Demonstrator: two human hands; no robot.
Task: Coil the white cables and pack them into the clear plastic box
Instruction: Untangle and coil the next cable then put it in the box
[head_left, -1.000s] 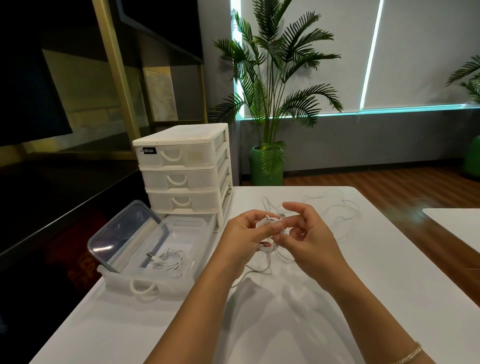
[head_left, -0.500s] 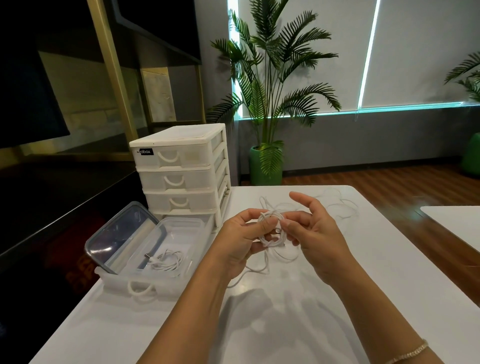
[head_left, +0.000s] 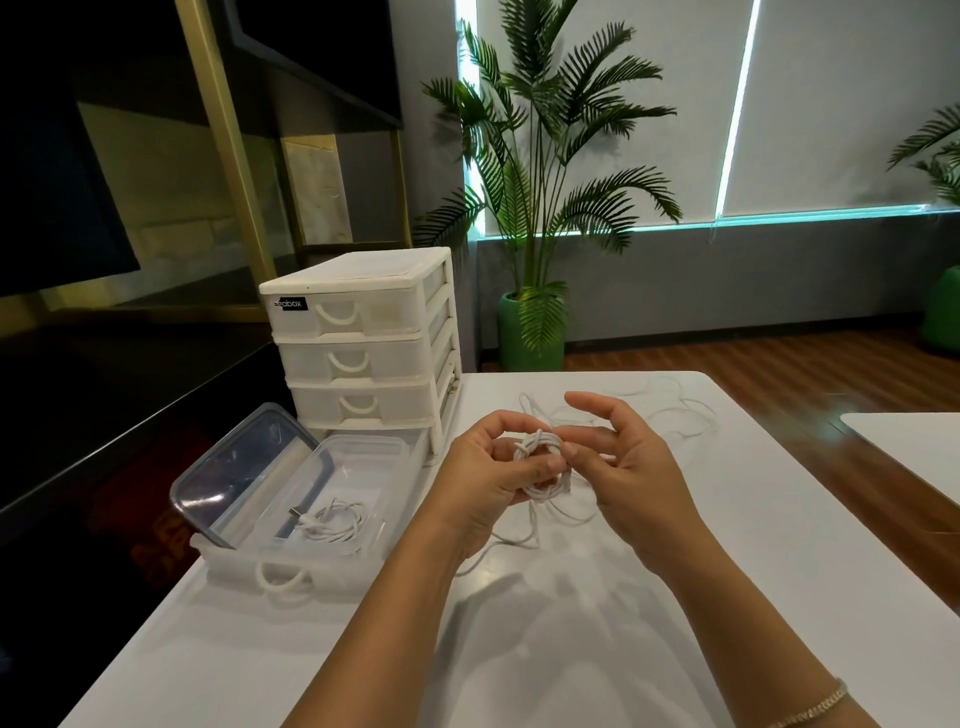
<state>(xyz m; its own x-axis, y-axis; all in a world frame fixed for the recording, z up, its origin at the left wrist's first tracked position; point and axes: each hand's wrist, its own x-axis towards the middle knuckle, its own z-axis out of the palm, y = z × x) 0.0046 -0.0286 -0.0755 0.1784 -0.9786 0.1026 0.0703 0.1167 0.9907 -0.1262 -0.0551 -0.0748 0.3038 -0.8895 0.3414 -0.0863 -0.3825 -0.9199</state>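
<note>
Above the middle of the white table (head_left: 623, 597), my left hand (head_left: 483, 473) grips a small coil of white cable (head_left: 540, 465). My right hand (head_left: 623, 467) pinches the same coil at its right side, its index finger raised. A loose tail of that cable (head_left: 511, 543) hangs down onto the table. At the left stands the clear plastic box (head_left: 395, 457), open, with one coiled white cable (head_left: 335, 525) inside. More loose white cable (head_left: 670, 410) lies spread on the table behind my hands.
The box's clear lid (head_left: 244, 462) leans against its left side. A white three-drawer unit (head_left: 363, 338) stands right behind the box. A pulled-out drawer tray (head_left: 280, 577) lies under the box at the table's left edge. A potted palm (head_left: 535, 208) stands beyond the table.
My right hand's fingers have shifted around the coil, wrapping the cable's end round it. The coil looks tighter and sits slightly lower between my hands.
</note>
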